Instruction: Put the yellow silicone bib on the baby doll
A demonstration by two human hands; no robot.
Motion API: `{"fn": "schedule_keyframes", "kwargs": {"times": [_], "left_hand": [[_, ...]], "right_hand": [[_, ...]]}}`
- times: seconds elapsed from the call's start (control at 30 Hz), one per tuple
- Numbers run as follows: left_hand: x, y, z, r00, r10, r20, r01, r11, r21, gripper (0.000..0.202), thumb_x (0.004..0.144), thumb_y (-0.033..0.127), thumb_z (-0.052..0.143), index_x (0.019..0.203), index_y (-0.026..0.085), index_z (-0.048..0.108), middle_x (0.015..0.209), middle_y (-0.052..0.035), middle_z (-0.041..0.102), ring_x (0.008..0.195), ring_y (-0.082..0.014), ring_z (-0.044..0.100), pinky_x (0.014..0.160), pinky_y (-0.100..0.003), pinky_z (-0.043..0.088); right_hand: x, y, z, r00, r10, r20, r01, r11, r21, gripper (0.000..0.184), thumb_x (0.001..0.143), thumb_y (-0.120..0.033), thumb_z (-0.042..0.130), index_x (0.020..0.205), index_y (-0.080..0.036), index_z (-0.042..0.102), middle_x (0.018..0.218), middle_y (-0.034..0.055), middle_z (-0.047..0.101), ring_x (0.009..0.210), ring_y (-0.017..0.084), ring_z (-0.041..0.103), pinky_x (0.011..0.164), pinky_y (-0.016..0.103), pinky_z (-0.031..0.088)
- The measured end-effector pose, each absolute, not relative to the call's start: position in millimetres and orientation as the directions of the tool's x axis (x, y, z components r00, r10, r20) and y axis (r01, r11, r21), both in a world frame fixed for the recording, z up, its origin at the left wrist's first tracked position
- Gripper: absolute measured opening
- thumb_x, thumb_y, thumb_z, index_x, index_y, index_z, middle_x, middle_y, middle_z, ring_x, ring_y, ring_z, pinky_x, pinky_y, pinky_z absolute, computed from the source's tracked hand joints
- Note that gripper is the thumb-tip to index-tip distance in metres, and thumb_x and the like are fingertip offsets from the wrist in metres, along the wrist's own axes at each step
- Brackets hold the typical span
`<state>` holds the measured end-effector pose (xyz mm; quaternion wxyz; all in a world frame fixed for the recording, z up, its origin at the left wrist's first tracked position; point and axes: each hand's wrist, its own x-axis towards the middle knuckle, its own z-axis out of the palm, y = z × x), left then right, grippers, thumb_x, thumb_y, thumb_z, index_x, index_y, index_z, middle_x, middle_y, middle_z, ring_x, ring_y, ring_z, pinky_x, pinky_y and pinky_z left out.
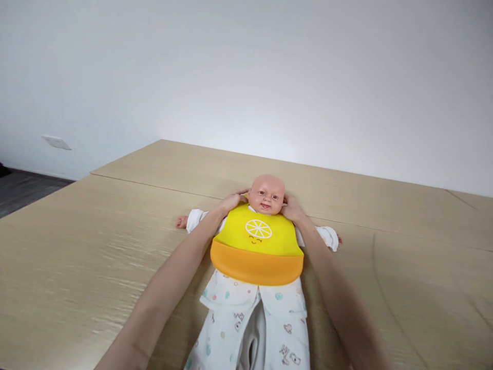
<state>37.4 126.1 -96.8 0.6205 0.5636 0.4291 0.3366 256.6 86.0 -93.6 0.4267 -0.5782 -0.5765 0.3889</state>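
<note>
A baby doll (266,186) lies on its back on the table, head toward the wall, arms spread out. Over its chest is a yellow silicone bib (234,228) with a white citrus-slice print, a smiling face and an orange catch pocket (256,264). My left hand (234,200) is closed at the bib's neck strap, beside the doll's head on the left of the view. On the other side, my right hand (292,208) is closed at the strap by the doll's ear. The fingertips of both hands are partly hidden behind the doll's neck.
The doll wears white patterned clothes (283,329), with trousers reaching the lower edge of the view. Under it is a light wood table (96,246) with a seam across it. A white wall (246,77) stands behind, with a wall plate (56,142) at left.
</note>
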Motion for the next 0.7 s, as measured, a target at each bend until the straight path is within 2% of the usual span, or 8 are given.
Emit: {"fn": "schedule_keyframes", "kwargs": {"times": [0.13, 0.27, 0.5, 0.7], "left_hand": [[36.8, 132.8, -100.9, 0.461, 0.885, -0.070, 0.082, 0.037, 0.996, 0.057, 0.062, 0.020, 0.058, 0.119, 0.017, 0.062, 0.109, -0.0095, 0.069, 0.088, -0.0253, 0.066, 0.074, -0.034, 0.052], [35.9, 138.6, -102.9, 0.466, 0.885, -0.001, 0.143, -0.074, 0.987, 0.049, 0.060, 0.022, 0.059, 0.107, 0.016, 0.068, 0.112, -0.0089, 0.068, 0.099, -0.0273, 0.062, 0.083, -0.035, 0.051], [32.5, 141.2, -105.9, 0.446, 0.895, -0.023, 0.322, -0.137, 0.937, 0.039, 0.060, 0.020, 0.054, 0.095, 0.015, 0.072, 0.100, -0.0063, 0.072, 0.093, -0.0262, 0.063, 0.082, -0.035, 0.050], [33.8, 138.6, -105.1, 0.417, 0.908, -0.032, 0.311, -0.110, 0.944, 0.045, 0.060, 0.017, 0.055, 0.103, 0.017, 0.070, 0.105, -0.0062, 0.071, 0.095, -0.0262, 0.063, 0.080, -0.033, 0.050]], "right_hand": [[260.0, 88.9, -93.2, 0.022, 0.993, 0.119, 0.471, 0.095, -0.877, 0.040, 0.062, -0.005, 0.045, 0.098, -0.010, 0.061, 0.102, 0.0091, 0.065, 0.087, 0.015, 0.060, 0.080, 0.027, 0.049], [262.3, 88.8, -92.9, 0.012, 0.993, 0.116, 0.558, 0.089, -0.825, 0.044, 0.060, -0.003, 0.045, 0.100, -0.012, 0.060, 0.099, 0.0064, 0.065, 0.083, 0.013, 0.058, 0.076, 0.023, 0.048], [264.4, 89.2, -99.4, -0.015, 0.999, 0.040, 0.567, 0.041, -0.823, 0.039, 0.065, -0.008, 0.051, 0.101, -0.014, 0.064, 0.100, 0.0071, 0.066, 0.081, 0.014, 0.060, 0.064, 0.020, 0.047], [267.3, 89.8, -103.1, -0.023, 0.998, 0.060, 0.573, 0.062, -0.817, 0.040, 0.065, -0.013, 0.052, 0.103, -0.016, 0.064, 0.093, 0.0052, 0.067, 0.071, 0.012, 0.057, 0.058, 0.020, 0.043]]}}
